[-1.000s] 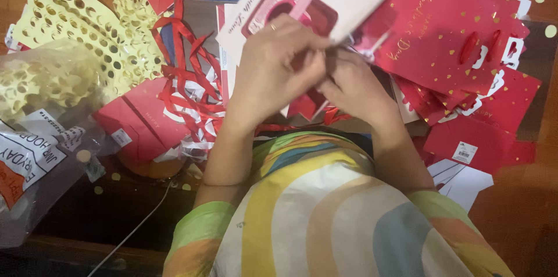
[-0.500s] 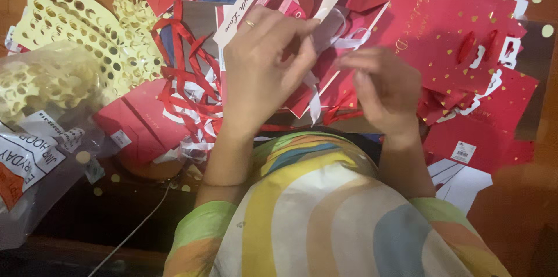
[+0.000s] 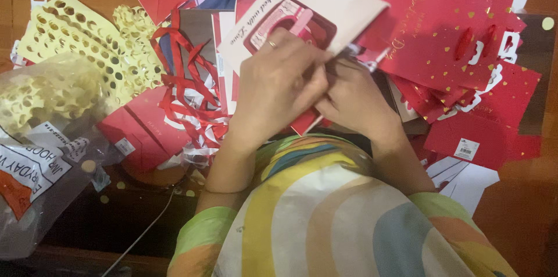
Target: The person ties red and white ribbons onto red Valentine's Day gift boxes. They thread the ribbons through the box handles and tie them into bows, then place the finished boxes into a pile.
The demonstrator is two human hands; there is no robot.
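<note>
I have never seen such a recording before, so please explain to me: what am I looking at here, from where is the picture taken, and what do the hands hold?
There is no machine here. A person wears a camera on the head, so the single view looks down over the striped rainbow shirt onto their own two bare hands.

The left hand and the right hand meet in the middle and together hold a cream card with a pink and red cut-out window. What exactly the fingers do at its edge is hidden.

Around them the wooden table is covered with craft things: red gift bags with gold hearts, a tangle of red ribbon, yellow punched paper sheets, and a clear plastic bag at the left.
</note>
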